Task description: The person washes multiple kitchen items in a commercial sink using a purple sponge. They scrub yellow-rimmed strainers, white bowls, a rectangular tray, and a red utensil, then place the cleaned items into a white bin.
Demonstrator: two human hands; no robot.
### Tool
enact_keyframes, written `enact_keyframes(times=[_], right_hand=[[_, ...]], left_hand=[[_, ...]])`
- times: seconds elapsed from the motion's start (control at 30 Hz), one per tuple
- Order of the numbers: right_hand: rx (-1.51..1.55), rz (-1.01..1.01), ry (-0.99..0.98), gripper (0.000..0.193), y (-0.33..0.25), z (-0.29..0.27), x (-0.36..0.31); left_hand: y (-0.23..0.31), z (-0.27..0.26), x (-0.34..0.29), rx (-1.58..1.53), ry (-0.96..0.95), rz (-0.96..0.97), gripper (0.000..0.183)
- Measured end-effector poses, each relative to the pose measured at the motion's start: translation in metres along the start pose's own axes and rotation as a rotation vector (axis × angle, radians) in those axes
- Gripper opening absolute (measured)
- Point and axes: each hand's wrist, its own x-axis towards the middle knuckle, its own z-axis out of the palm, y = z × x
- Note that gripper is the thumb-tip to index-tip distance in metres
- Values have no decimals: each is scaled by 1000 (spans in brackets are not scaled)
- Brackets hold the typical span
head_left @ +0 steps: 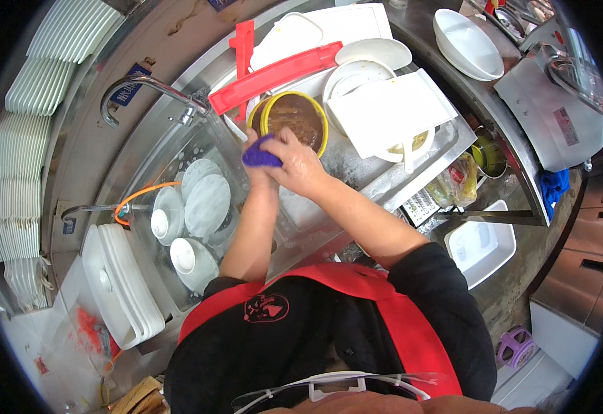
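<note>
My two hands are close together over the sink, in front of a yellow-rimmed container [327, 134] with brown liquid inside. In my right hand [300, 164] is a purple scrubbing pad [261, 152], pressed in toward the left. My left hand [257, 176] is closed behind the pad, around a slim white utensil [235, 130] whose end sticks out up and left. The pad hides part of the left fingers, which are slightly blurred. A long red plastic piece [277, 77] lies across the far side, just beyond the container.
White plates and bowls [207, 201] lie in the left basin under a tap [146, 81]. Right of my hands, a square white plate [392, 114] tops a pile. White trays [118, 286] stand at left. A white tub [481, 245] sits low at right.
</note>
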Motion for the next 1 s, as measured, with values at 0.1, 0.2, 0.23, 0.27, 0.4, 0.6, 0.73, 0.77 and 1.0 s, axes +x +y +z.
enact_keyframes(times=[0.1,0.2,0.23,0.27,0.4,0.6,0.73,0.77,1.0], right_hand=[[-99,-150,-145,32,19,-25,-24],[-298,-79,-178,31,43,-38,-41],[-345,-27,-164,31,51,-38,-42],[-321,57,-16,29,58,-36,-41],[326,587,341,26,78,-32,-26],[588,574,366,30,76,-23,8],[195,528,481,34,48,-1,-12],[241,500,556,33,41,6,-19],[172,186,348,37,35,24,-71]], left_hand=[[14,-3,1,121,108,51,50],[33,-6,7,18,184,-14,47],[38,-7,8,27,169,4,46],[43,-9,8,-95,149,-45,45],[46,-19,5,-192,81,-40,42],[27,-16,-5,-189,121,-35,40],[13,-2,-12,-254,226,20,40],[10,0,-14,-280,225,34,41],[9,2,-7,-381,58,134,42]])
